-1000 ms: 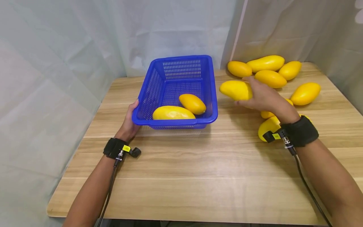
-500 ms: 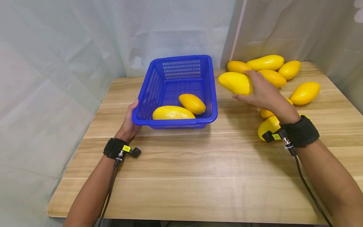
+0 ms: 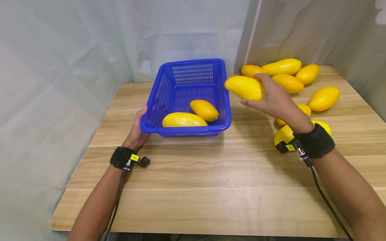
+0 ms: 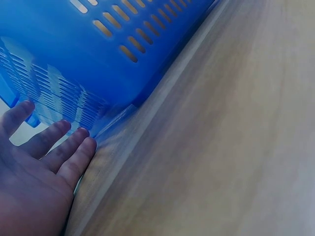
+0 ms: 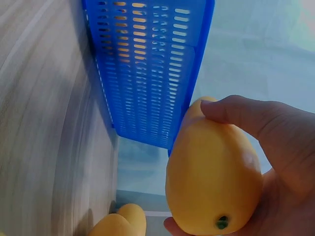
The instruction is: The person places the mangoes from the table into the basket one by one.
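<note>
The blue slotted basket sits on the wooden table, steadied by the left hand, whose straight fingers press its near-left corner; if that light press slips, a bump could slide it. The right hand curls round a yellow mango held in the air just beside the basket's right rim. The smooth fruit could clip that rim and roll off among the loose mangoes.

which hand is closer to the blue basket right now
Left. The left hand touches the blue basket at its near left corner; the right hand holds a mango off its right side.
</note>
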